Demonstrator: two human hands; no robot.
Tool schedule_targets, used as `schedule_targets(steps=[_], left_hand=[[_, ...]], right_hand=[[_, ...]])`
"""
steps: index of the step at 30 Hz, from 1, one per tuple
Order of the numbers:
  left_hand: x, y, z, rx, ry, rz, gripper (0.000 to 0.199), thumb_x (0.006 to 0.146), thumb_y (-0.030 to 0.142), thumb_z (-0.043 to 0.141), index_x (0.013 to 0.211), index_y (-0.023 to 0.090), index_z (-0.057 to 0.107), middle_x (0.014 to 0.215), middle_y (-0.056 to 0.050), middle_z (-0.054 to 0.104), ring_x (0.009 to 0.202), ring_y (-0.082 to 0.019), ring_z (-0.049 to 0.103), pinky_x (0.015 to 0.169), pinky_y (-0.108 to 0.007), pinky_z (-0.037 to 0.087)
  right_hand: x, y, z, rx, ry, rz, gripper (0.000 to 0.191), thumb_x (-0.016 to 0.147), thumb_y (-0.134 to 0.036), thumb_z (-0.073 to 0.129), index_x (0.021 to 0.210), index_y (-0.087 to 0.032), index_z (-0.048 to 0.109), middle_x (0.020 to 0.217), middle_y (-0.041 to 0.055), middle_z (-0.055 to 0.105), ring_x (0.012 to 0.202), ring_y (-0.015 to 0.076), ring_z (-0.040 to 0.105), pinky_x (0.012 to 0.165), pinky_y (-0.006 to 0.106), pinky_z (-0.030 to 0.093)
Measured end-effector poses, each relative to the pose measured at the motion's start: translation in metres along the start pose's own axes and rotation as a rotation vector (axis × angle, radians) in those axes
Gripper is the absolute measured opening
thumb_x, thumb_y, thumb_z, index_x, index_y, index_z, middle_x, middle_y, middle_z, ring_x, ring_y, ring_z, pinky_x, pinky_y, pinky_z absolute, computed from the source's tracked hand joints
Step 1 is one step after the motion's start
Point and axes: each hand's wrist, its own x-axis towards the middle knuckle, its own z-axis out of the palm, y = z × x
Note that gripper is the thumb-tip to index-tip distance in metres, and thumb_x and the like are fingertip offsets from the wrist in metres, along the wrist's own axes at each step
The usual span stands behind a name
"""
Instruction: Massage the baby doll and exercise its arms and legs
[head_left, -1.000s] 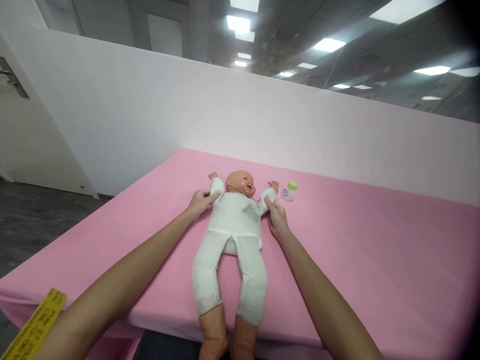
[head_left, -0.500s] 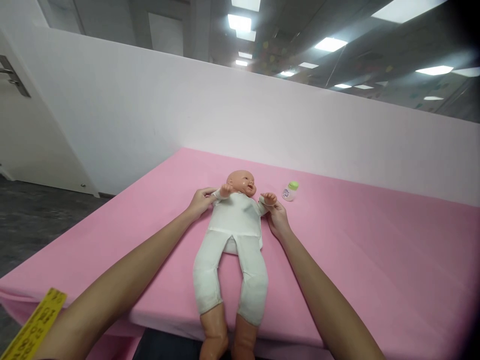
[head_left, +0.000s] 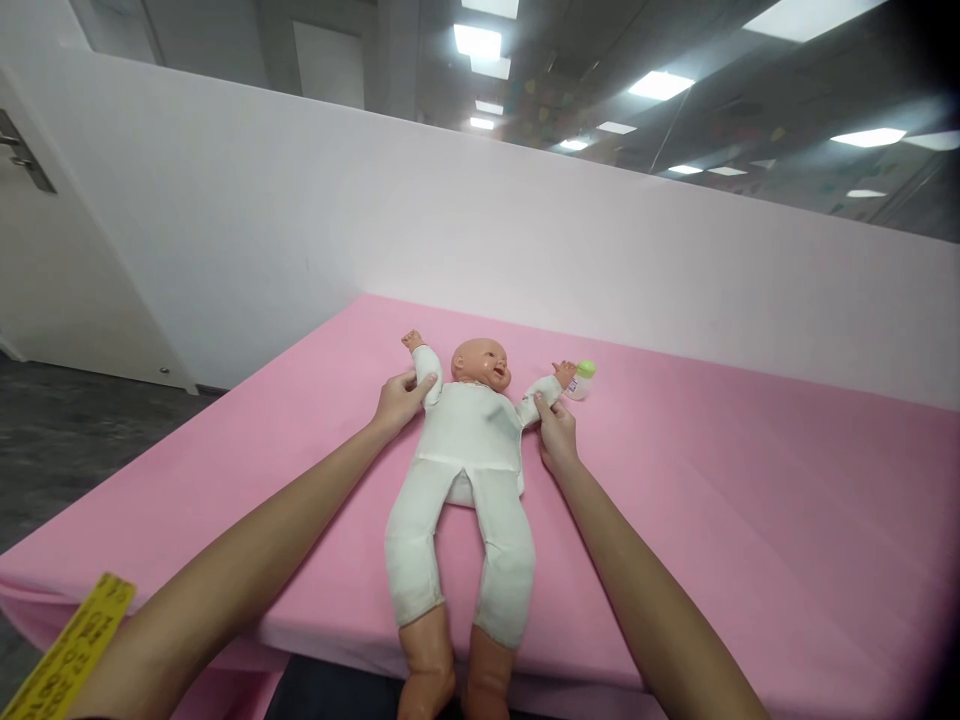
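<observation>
A baby doll point(head_left: 472, 430) with a white cloth body lies on its back on a pink-covered table point(head_left: 300, 500), head toward the wall and feet at the near edge. My left hand point(head_left: 401, 405) grips the doll's arm on the left, thumb on top of the white sleeve. On the other side, my right hand point(head_left: 557, 432) pinches the doll's other arm, with the thumb over the sleeve. Both doll arms stretch outward and up beside its head. Just behind the doll's hand on the right stands a small baby bottle point(head_left: 579, 382) with a green cap, partly covered by that hand.
A white wall point(head_left: 525, 230) runs along the table's back edge, with glass and ceiling lights above it. At the left are a door with a metal handle point(head_left: 26, 155) and dark floor. A yellow measuring tape strip point(head_left: 75, 645) shows at the lower left.
The doll's arms have swung from bent in over its shoulders to spread outward and up. My thumbs now lie on top of the sleeves. The bottle has become partly covered.
</observation>
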Motion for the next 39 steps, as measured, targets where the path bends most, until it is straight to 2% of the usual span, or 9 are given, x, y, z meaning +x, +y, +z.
schedule_targets(steps=[3,5,11,14,16,23,29,34,39], left_hand=[[0.000,-0.001,0.000,0.086,0.026,0.042,0.043,0.086,0.057,0.063,0.072,0.017,0.064,0.070,-0.002,0.061,0.066,-0.016,0.053,0.060,-0.026,0.037],[0.001,-0.001,0.000,0.102,0.029,0.060,0.038,0.087,0.052,0.061,0.072,0.018,0.065,0.078,-0.003,0.063,0.070,-0.016,0.054,0.062,-0.026,0.038],[0.002,-0.001,-0.001,0.079,0.065,0.044,0.028,0.079,0.045,0.072,0.083,0.017,0.072,0.080,-0.002,0.068,0.073,-0.017,0.060,0.067,-0.027,0.043],[0.003,-0.003,-0.004,0.002,0.163,-0.038,0.045,0.067,0.046,0.084,0.101,0.016,0.074,0.090,-0.006,0.074,0.080,-0.020,0.066,0.072,-0.029,0.048],[0.003,-0.004,-0.005,-0.024,0.194,-0.058,0.049,0.063,0.047,0.087,0.099,0.015,0.075,0.093,-0.009,0.075,0.082,-0.022,0.068,0.074,-0.031,0.050],[0.001,0.000,-0.003,-0.012,0.090,-0.017,0.037,0.072,0.047,0.080,0.094,0.018,0.080,0.091,-0.008,0.077,0.083,-0.023,0.067,0.073,-0.031,0.049],[-0.006,0.010,-0.001,0.011,0.062,-0.011,0.041,0.068,0.053,0.083,0.087,0.017,0.080,0.085,-0.007,0.076,0.079,-0.024,0.065,0.064,-0.029,0.044],[-0.007,0.016,0.000,0.064,0.027,-0.043,0.041,0.066,0.051,0.084,0.089,0.017,0.079,0.088,-0.007,0.076,0.077,-0.021,0.065,0.062,-0.027,0.043],[-0.003,0.010,-0.001,0.075,0.010,-0.064,0.031,0.070,0.043,0.077,0.084,0.016,0.078,0.081,-0.005,0.073,0.069,-0.019,0.060,0.058,-0.026,0.040]], right_hand=[[0.006,0.004,-0.002,-0.051,-0.008,0.042,0.032,0.073,-0.046,0.079,0.089,-0.019,0.072,0.085,0.0025,0.075,0.083,0.0216,0.069,0.071,0.031,0.055],[0.010,0.006,-0.004,-0.055,-0.008,0.063,0.027,0.073,-0.043,0.077,0.086,-0.020,0.073,0.079,0.0008,0.073,0.079,0.0216,0.068,0.068,0.031,0.054],[0.012,0.006,-0.008,-0.053,-0.054,0.067,0.023,0.067,-0.039,0.082,0.070,-0.019,0.069,0.062,-0.0020,0.063,0.064,0.0178,0.059,0.059,0.030,0.049],[0.009,0.008,-0.009,-0.043,-0.049,0.023,0.032,0.064,-0.045,0.085,0.067,-0.020,0.065,0.061,-0.0036,0.060,0.063,0.0160,0.056,0.060,0.029,0.047],[0.008,0.010,-0.009,-0.037,-0.040,-0.007,0.036,0.064,-0.048,0.086,0.068,-0.021,0.063,0.062,-0.0041,0.061,0.064,0.0156,0.056,0.062,0.029,0.047],[0.003,0.008,-0.007,-0.062,-0.035,-0.063,0.041,0.066,-0.052,0.086,0.062,-0.021,0.060,0.057,-0.0066,0.052,0.059,0.0129,0.049,0.057,0.026,0.041],[-0.004,0.002,-0.003,-0.127,-0.024,-0.090,0.044,0.069,-0.061,0.082,0.066,-0.020,0.067,0.059,-0.0042,0.058,0.061,0.0145,0.051,0.057,0.026,0.042],[-0.009,-0.004,0.000,-0.135,-0.019,-0.102,0.044,0.068,-0.053,0.086,0.058,-0.020,0.059,0.054,-0.0061,0.049,0.057,0.0119,0.043,0.052,0.026,0.035],[-0.008,-0.004,-0.001,-0.155,-0.001,-0.068,0.038,0.067,-0.044,0.086,0.057,-0.021,0.057,0.053,-0.0065,0.050,0.057,0.0121,0.043,0.052,0.025,0.034]])
